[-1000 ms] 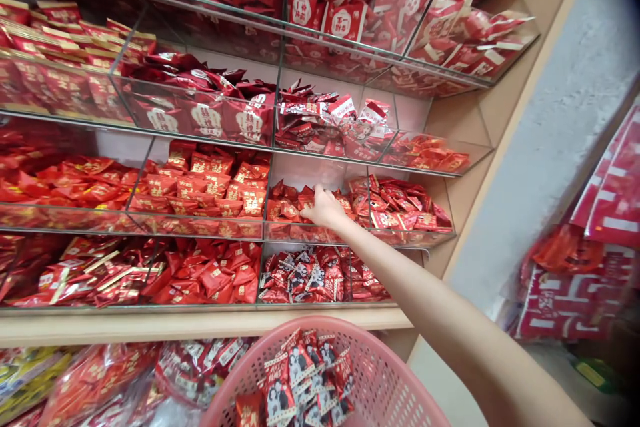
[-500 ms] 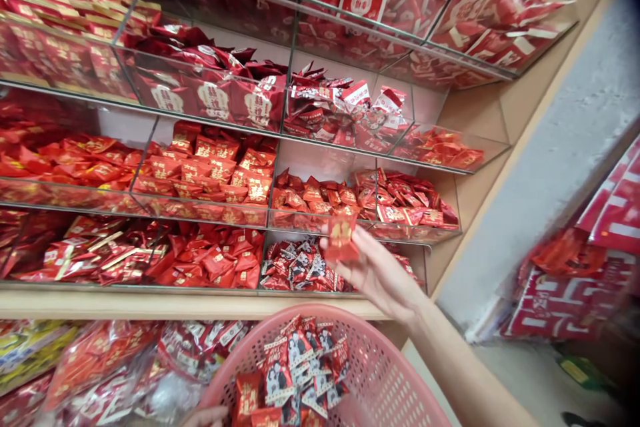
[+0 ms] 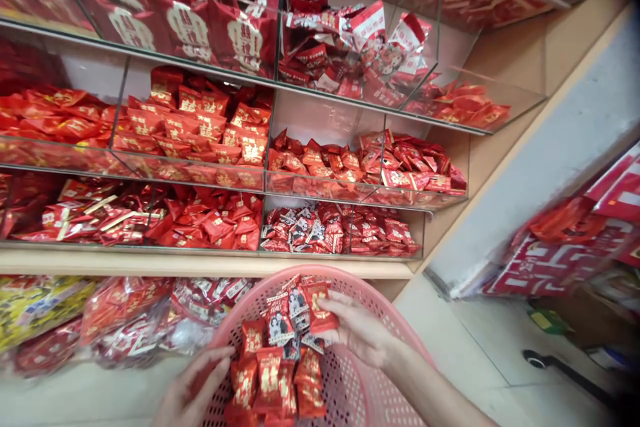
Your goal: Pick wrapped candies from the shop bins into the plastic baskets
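Observation:
A pink perforated plastic basket (image 3: 377, 383) sits low in front of me, holding several small candy packets. Some are plain red with gold print, such as the packet (image 3: 270, 380) at the near side; others, like this packet (image 3: 279, 320), carry black-and-white figures. My right hand (image 3: 357, 327) reaches over the basket's right side, its thumb and fingers closed on a red candy packet (image 3: 318, 307) just above the pile. My left hand (image 3: 195, 383) lies over the left rim, fingertips inside the basket beside the red packets; its lower part is cut off by the frame.
Glass-fronted shelves rise ahead, with compartments of red packets (image 3: 200, 123) and dark red bags (image 3: 187, 30). A wooden ledge (image 3: 150, 263) runs beneath. Bagged packets (image 3: 125, 310) lie below it at left. Red printed bags (image 3: 560, 250) hang by the right wall.
My right hand has come down from in front of the shelves into the basket with the red packet. The view has tilted downward; more red packets and more of my left hand show.

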`<state>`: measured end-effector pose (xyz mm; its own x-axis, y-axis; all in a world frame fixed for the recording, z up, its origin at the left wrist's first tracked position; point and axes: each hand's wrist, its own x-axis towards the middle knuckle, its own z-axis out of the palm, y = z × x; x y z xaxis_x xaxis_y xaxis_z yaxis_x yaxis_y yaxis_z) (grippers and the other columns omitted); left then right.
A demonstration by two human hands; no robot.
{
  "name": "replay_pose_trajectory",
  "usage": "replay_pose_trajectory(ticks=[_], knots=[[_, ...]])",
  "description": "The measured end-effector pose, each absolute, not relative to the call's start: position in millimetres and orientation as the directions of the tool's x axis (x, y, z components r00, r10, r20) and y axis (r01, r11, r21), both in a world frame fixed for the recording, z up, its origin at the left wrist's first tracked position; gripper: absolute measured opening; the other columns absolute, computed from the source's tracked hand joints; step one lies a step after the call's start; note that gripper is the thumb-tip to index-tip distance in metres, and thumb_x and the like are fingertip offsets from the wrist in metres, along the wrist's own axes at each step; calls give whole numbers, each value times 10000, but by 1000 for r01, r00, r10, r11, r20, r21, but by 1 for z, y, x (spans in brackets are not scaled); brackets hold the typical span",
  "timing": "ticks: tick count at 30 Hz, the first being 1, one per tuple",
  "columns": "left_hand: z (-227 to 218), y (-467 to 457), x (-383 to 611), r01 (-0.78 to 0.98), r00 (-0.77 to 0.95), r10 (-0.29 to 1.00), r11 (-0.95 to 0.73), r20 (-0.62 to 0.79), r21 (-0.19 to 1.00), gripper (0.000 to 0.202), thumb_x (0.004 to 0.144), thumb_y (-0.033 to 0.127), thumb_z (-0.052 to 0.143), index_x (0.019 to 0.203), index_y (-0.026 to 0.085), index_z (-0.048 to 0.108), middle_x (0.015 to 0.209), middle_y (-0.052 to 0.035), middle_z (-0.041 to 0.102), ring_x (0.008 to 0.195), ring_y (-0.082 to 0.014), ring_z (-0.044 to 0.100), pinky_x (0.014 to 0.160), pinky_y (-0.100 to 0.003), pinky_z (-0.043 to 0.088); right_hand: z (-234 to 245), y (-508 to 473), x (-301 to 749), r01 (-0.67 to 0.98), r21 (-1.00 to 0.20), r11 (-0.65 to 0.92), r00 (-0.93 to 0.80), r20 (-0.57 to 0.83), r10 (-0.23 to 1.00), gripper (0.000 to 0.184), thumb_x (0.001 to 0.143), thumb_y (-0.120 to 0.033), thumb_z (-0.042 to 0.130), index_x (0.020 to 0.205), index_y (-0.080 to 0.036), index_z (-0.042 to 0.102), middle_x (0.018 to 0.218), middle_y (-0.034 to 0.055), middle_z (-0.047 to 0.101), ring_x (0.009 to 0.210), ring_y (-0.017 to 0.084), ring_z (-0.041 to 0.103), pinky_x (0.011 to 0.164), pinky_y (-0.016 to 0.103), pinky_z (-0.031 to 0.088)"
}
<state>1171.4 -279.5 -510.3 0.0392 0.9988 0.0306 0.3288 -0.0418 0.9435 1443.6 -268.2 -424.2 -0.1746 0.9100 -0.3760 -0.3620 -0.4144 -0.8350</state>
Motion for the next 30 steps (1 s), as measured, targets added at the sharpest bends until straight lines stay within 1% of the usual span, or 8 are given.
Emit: replay_pose_trajectory(ticks=[4, 7, 9, 11, 15, 22, 25, 30], knots=[[-511, -279, 1172, 341, 55, 998, -41, 24, 939, 415, 655, 556, 589, 886, 234, 710, 996, -40, 699, 996, -246, 607, 937, -373, 442, -461, -280, 1444, -219, -872, -439, -107, -425, 899, 288, 644, -321, 706, 857, -147, 620, 788, 13, 665, 669, 96, 604, 659, 234, 478], [-511, -279, 1172, 348, 56, 998, -39, 21, 937, 408, 669, 542, 583, 901, 228, 702, 1011, -43, 692, 1008, -248, 599, 942, -375, 437, -485, -288, 1445, -91, -865, -494, -6, -496, 868, 273, 592, -326, 717, 772, -146, 618, 658, -17, 641, 525, 68, 542, 517, 187, 396], [-510, -280, 1172, 351, 49, 999, -35, 20, 936, 419, 665, 550, 581, 899, 225, 702, 1021, -46, 688, 1019, -252, 592, 942, -375, 437, -497, -293, 1444, -75, -840, -537, 34, -541, 840, 297, 543, -336, 733, 726, -149, 592, 598, -25, 622, 474, 75, 521, 463, 191, 359], [-510, -281, 1173, 357, 45, 999, -27, 12, 934, 430, 658, 563, 578, 896, 226, 702, 1024, -48, 686, 1021, -255, 589, 942, -380, 436, -505, -296, 1442, -125, -826, -550, 33, -557, 830, 342, 498, -355, 756, 690, -157, 553, 607, -15, 633, 505, 105, 560, 481, 218, 399], [-511, -281, 1173, 358, 60, 998, -25, 4, 933, 422, 668, 560, 570, 905, 234, 697, 1025, -44, 685, 1009, -247, 598, 937, -374, 442, -512, -296, 1436, -196, -824, -531, 1, -541, 841, 451, 428, -396, 789, 681, -168, 495, 670, 3, 660, 595, 145, 617, 571, 290, 480], [-514, -280, 1171, 362, 62, 998, -49, 28, 931, 401, 673, 544, 577, 905, 240, 700, 1017, -36, 693, 1008, -242, 602, 933, -364, 447, -537, -289, 1425, 22, -892, -452, 13, -452, 892, 493, 455, -478, 747, 683, -175, 432, 553, -64, 587, 394, 50, 464, 386, 188, 326], [-515, -280, 1171, 361, 60, 998, -52, 32, 931, 392, 672, 535, 583, 901, 241, 703, 1011, -37, 696, 1002, -242, 606, 930, -361, 449, -549, -289, 1424, 61, -901, -429, 22, -429, 903, 488, 468, -456, 731, 692, -198, 383, 481, -105, 529, 329, 31, 374, 345, 185, 266], [-518, -279, 1171, 369, 50, 998, -60, 44, 928, 396, 664, 546, 582, 889, 246, 707, 999, -37, 699, 991, -240, 615, 907, -347, 467, -552, -290, 1427, 91, -895, -436, 41, -434, 900, 472, 508, -395, 690, 735, -225, 311, 422, -145, 472, 293, 32, 340, 319, 176, 245]])
